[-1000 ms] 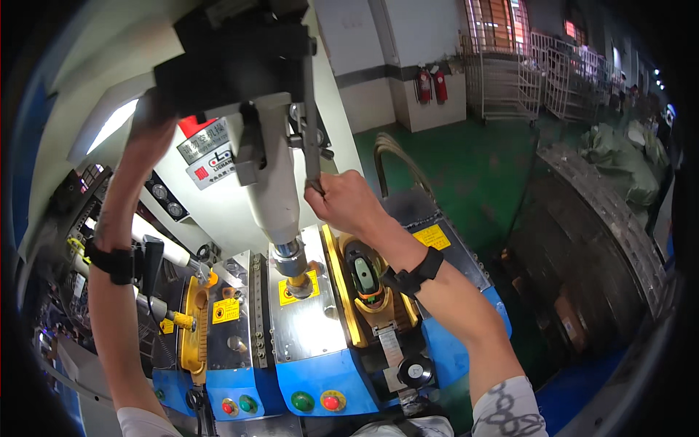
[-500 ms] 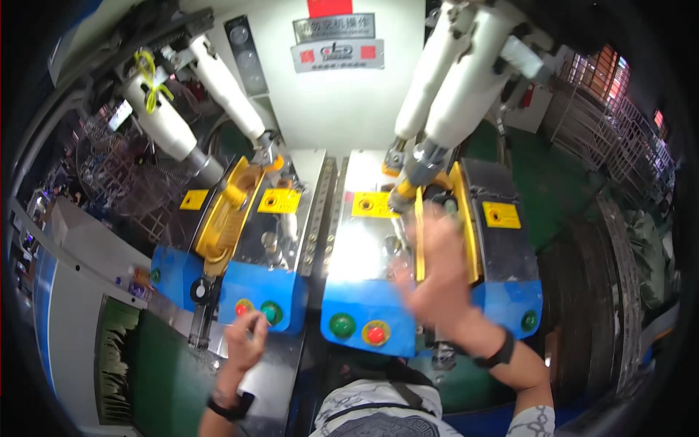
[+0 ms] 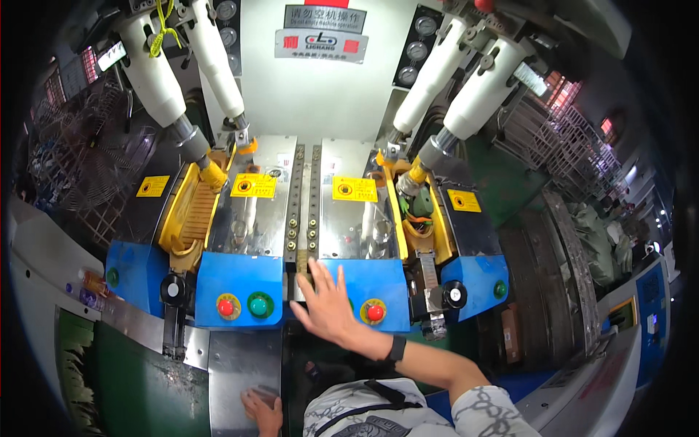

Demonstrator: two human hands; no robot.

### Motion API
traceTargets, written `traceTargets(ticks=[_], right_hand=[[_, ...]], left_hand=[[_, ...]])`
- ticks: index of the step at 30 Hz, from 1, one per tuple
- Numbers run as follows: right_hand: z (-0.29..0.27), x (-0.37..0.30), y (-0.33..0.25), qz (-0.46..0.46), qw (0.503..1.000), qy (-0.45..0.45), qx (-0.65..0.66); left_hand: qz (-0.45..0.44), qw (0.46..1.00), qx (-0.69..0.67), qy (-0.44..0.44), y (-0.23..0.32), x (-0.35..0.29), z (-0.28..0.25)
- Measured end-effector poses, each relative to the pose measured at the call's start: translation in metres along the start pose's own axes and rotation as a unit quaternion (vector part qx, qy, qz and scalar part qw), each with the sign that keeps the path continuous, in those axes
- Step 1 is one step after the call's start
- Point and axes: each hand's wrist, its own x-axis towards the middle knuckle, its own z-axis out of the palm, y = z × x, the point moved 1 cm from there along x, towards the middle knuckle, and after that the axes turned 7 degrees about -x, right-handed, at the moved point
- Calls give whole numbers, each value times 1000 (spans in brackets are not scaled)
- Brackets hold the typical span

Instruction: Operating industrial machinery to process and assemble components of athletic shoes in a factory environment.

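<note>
My right hand (image 3: 328, 304) is spread open with nothing in it. It hovers before the blue front panel (image 3: 382, 280) of the right-hand press station, over its green button. A red button (image 3: 374, 312) shows beside it. My left hand (image 3: 263, 412) is low, by the bare metal plate (image 3: 244, 364), fingers loosely bent and apart. Between the yellow side pads (image 3: 444, 226) of the right station sits a dark green item with orange parts (image 3: 416, 207), its kind unclear; a press rod (image 3: 415, 175) comes down on it. The left station's ribbed yellow cradle (image 3: 196, 215) holds no such item.
White press cylinders (image 3: 154, 76) slant down over both stations. On the left panel are a red button (image 3: 226, 307) and a green button (image 3: 259, 306). Black round knobs (image 3: 173, 290) stand at the front. Wire racks (image 3: 546, 138) are at the far right.
My right hand has left the right cradle and moved left to the front panel. My left hand has dropped away from the left station's buttons. The whole view has shifted.
</note>
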Motion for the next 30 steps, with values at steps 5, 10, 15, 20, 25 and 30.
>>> traceTargets(ticks=[5,10,15,20,25,30], right_hand=[[-32,-32,-32,-97,967,6,237],[-43,-63,-6,-85,935,-156,308],[-37,-105,33,-6,927,-215,307],[-3,-155,72,13,901,-380,207],[27,-216,110,105,884,-428,154],[53,-279,160,154,859,-470,132]], left_hand=[[-10,998,36,-55,-15,25,-7],[-15,993,32,-109,-15,42,1],[-58,978,94,-175,-16,50,9],[-52,983,107,-142,-18,49,9],[-35,986,104,-127,-25,46,19],[-37,982,152,-107,-37,42,35]])
